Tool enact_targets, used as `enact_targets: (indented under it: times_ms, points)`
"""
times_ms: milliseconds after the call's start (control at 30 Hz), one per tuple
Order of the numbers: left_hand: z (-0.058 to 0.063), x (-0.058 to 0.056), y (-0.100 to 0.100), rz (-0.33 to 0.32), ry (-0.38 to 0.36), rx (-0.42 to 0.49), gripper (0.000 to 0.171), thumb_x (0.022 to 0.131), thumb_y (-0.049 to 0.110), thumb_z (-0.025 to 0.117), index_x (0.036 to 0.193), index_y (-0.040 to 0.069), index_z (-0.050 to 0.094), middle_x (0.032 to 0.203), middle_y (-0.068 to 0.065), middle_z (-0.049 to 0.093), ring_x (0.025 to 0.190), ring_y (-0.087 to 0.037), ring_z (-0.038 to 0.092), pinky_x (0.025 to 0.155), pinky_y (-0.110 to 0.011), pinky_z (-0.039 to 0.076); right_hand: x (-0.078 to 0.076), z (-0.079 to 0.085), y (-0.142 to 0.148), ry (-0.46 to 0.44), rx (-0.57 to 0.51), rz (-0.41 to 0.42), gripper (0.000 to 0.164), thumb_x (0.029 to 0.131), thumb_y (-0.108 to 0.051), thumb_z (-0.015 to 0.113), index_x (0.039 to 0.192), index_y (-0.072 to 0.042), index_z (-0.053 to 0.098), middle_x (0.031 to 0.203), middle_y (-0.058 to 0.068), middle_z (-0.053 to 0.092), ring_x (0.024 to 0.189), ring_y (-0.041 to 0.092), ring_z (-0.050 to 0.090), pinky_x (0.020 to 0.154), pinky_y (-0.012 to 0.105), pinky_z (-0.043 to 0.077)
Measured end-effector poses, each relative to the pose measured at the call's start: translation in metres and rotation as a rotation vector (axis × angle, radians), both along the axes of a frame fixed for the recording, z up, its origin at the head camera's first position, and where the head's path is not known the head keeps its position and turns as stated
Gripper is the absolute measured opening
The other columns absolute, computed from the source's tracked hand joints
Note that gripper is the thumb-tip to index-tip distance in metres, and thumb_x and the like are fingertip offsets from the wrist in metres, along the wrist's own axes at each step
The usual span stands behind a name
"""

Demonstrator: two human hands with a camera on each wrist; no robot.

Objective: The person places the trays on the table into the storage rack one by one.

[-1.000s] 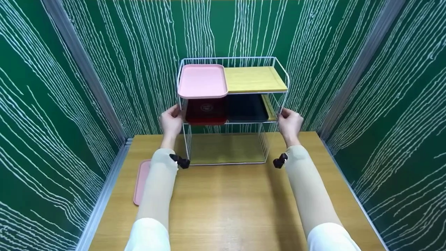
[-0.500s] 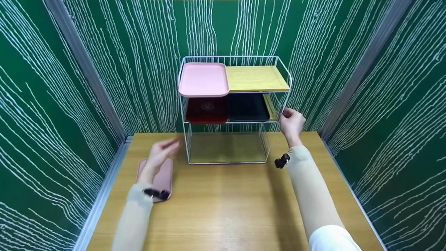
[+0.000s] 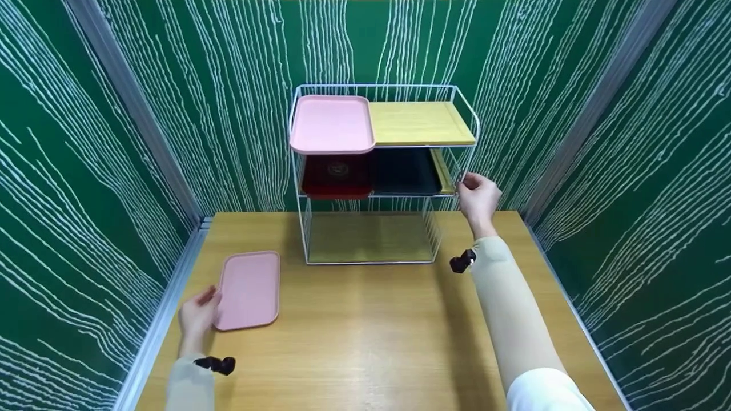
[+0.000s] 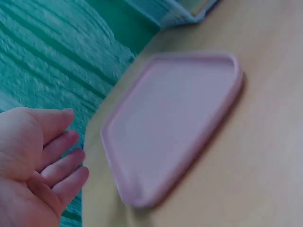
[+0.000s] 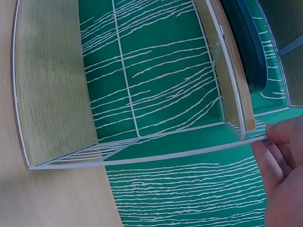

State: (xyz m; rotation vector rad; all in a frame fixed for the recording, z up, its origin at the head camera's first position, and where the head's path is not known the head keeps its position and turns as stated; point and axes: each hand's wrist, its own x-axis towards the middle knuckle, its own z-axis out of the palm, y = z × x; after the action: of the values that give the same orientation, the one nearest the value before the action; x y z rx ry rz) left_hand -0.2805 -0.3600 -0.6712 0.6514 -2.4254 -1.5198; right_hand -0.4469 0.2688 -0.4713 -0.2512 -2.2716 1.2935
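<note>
A three-tier white wire rack [image 3: 303, 228] stands at the back of the table. My right hand [image 3: 480, 197] pinches its right front upright near the middle shelf; in the right wrist view, thumb and fingers close on the white wire [image 5: 189, 153]. My left hand [image 3: 198, 314] is beside the left edge of a pink tray [image 3: 249, 291] that lies flat on the table. In the left wrist view, relaxed, slightly bent fingers [image 4: 66, 165] point toward that tray [image 4: 165, 123] with a gap between.
On the rack's top shelf sit another pink tray [image 3: 332, 124] and a yellow wooden board [image 3: 420, 123]. A dark red tray [image 3: 337, 177] and a dark navy tray [image 3: 406, 171] share the middle shelf. Green walls with white lines enclose the wooden table [image 3: 365, 331].
My left hand has let go of the rack's left side and moved down and left to the pink tray on the table. The right hand keeps its hold on the rack.
</note>
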Motion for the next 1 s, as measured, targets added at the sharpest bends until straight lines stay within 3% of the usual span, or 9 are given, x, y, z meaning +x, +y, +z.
enact_targets:
  times_ms: [133, 300, 433, 667, 1000]
  points:
    - [-0.018, 0.011, -0.01, 0.01, -0.018, 0.057, 0.05, 0.105, 0.018, 0.069, 0.148, -0.005, 0.058, 0.149, -0.025, 0.058, 0.138, -0.041, 0.057, 0.109, -0.034, 0.051, 0.001, 0.002, 0.002, -0.002, -0.011, -0.018, 0.024, 0.102, -0.012, 0.069, 0.122, -0.006, 0.08, 0.111, 0.011, 0.079, 0.098, 0.019, 0.071, 0.081, 0.027, 0.055]
    - [-0.034, 0.019, -0.009, -0.025, -0.091, 0.06, 0.056, 0.105, 0.02, 0.068, 0.151, -0.006, 0.053, 0.153, -0.029, 0.053, 0.141, -0.045, 0.053, 0.115, -0.048, 0.047, 0.001, 0.003, 0.001, -0.005, -0.025, -0.006, 0.024, 0.103, -0.014, 0.069, 0.123, -0.007, 0.079, 0.114, 0.012, 0.078, 0.1, 0.02, 0.07, 0.085, 0.03, 0.057]
    - [-0.04, 0.023, -0.005, -0.01, -0.148, 0.067, 0.058, 0.105, 0.02, 0.069, 0.154, -0.004, 0.05, 0.155, -0.028, 0.052, 0.143, -0.046, 0.05, 0.116, -0.053, 0.045, 0.0, 0.001, -0.001, -0.006, -0.039, 0.001, 0.024, 0.103, -0.014, 0.069, 0.123, -0.006, 0.079, 0.114, 0.012, 0.077, 0.1, 0.02, 0.069, 0.087, 0.033, 0.057]
    - [-0.043, 0.022, 0.0, 0.05, -0.191, 0.055, 0.053, 0.104, 0.006, 0.067, 0.153, -0.004, 0.052, 0.153, -0.027, 0.054, 0.143, -0.045, 0.05, 0.115, -0.053, 0.046, -0.002, -0.002, -0.002, 0.003, -0.028, -0.001, 0.022, 0.102, -0.014, 0.069, 0.121, -0.006, 0.079, 0.112, 0.011, 0.077, 0.099, 0.02, 0.069, 0.085, 0.031, 0.056]
    - [-0.037, 0.021, 0.004, 0.069, -0.171, -0.121, 0.051, 0.093, 0.002, 0.059, 0.144, 0.0, 0.064, 0.146, -0.025, 0.06, 0.143, -0.046, 0.048, 0.115, -0.06, 0.042, -0.004, -0.004, -0.001, 0.041, 0.025, -0.029, 0.022, 0.099, -0.013, 0.071, 0.116, -0.004, 0.081, 0.108, 0.013, 0.079, 0.096, 0.021, 0.07, 0.085, 0.029, 0.053]
